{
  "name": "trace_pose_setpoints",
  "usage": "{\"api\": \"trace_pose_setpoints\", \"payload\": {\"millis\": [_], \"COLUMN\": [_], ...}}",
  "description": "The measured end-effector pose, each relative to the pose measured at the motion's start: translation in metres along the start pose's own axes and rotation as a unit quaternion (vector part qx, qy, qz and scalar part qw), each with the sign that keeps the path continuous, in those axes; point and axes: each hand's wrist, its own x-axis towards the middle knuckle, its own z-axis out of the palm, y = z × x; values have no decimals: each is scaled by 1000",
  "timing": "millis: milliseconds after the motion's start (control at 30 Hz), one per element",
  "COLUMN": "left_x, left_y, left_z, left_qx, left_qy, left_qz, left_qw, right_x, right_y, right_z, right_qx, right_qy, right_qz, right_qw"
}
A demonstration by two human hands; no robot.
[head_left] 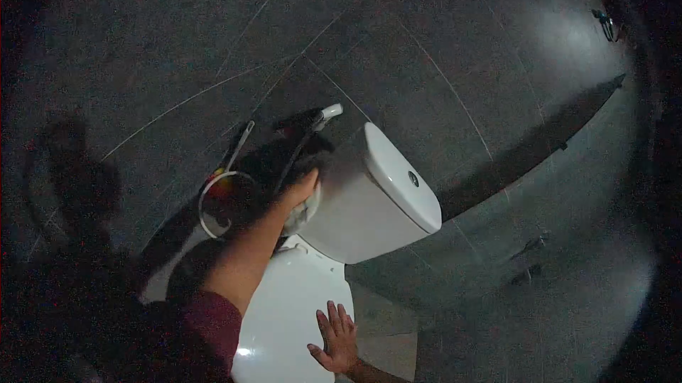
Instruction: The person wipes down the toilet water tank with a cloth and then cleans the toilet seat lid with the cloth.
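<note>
My left hand (pixel 304 187) reaches past the left side of the toilet tank (pixel 341 205), close to a whitish rounded object (pixel 304 214) that I cannot identify. Its fingers are mostly hidden, so I cannot make out whether it grips anything. Spread fingers of my right hand (pixel 337 340) lie on the right part of the white toilet lid (pixel 291 312), which is down. Left of my left forearm is a white-rimmed round container (pixel 202 214), its inside dark with some red and yellow.
A bidet sprayer (pixel 330 111) hangs on the dark tiled wall behind the tank. A white handle (pixel 244 140) rises by the round container. The flush button (pixel 413 179) sits on the tank lid. At right stands a glass panel (pixel 554 241) with a dark edge.
</note>
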Motion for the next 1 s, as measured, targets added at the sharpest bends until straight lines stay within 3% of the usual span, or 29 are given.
{"api": "trace_pose_setpoints", "payload": {"millis": [67, 200, 267, 333, 400, 500, 567, 633, 733, 833, 900, 933, 1000], "left_x": [-34, -45, -39, -30, -19, 3, 23, 20, 34, -2, -23, -38, -64], "left_y": [20, 67, 90, 104, 123, 183, 175, 166, 72, 43, 51, 62, 91], "left_z": [-19, -10, 8, 35, 45, 12, -1, -39, -20, -4, 1, 13, 26], "left_qx": [43, -114, -156, -31, 90, -50, -246, -285, -78, -53, -55, -44, -60], "left_qy": [13, 46, 129, 233, 281, 152, 108, -38, -8, 36, 5, 100, 161], "left_qz": [42, -183, -152, 38, 116, -38, -184, -116, -38, -179, -185, -161, -106], "left_qw": [998, 976, 968, 971, 948, 986, 946, 951, 996, 982, 981, 981, 979], "right_x": [0, 0, 2, 2, 0, -1, -1, -1, -3, -3, -3, -4, -3], "right_y": [1, -4, -6, -13, -7, -3, -2, -4, -2, 0, 1, -1, -2], "right_z": [1, -2, -6, -10, -5, -5, -7, -7, -4, 0, -1, -1, -1], "right_qx": [14, 17, 10, 26, 14, 3, 0, 0, 6, 6, 2, 2, 3], "right_qy": [1, 9, 6, 1, 3, 4, -11, -2, 11, 28, 31, 28, 27], "right_qz": [-5, -2, -3, 8, 1, -5, -5, 1, -6, -14, -15, -13, -14], "right_qw": [1000, 1000, 1000, 1000, 1000, 1000, 1000, 1000, 1000, 999, 999, 1000, 1000]}}
